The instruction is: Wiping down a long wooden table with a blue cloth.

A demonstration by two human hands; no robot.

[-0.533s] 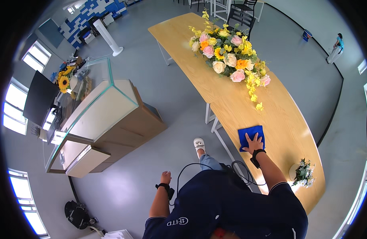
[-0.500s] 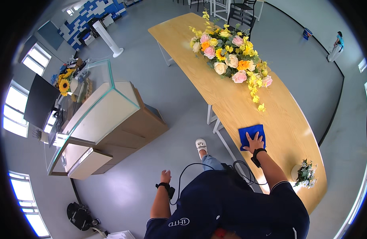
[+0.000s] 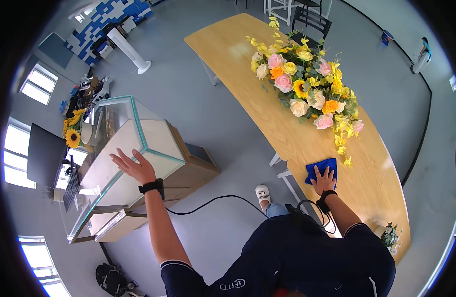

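The right hand [image 3: 324,179] lies palm down with fingers spread on the blue cloth [image 3: 327,163], which rests on the wooden table [image 3: 359,190] directly under the palm and shows beyond the fingertips. Apply even pressure through palm and fingers; a loose edge would probably bunch. Guide the cloth clear of the flower arrangement [image 3: 307,94], whose yellow trailing blossoms end just right of the fingertips, and of the potted plant [image 3: 391,237] behind and right of the hand. Prevent the black cable [image 3: 223,197], looped beside the right wrist, from snagging. The left hand [image 3: 137,169], raised well to the left, is open, gripping nothing.
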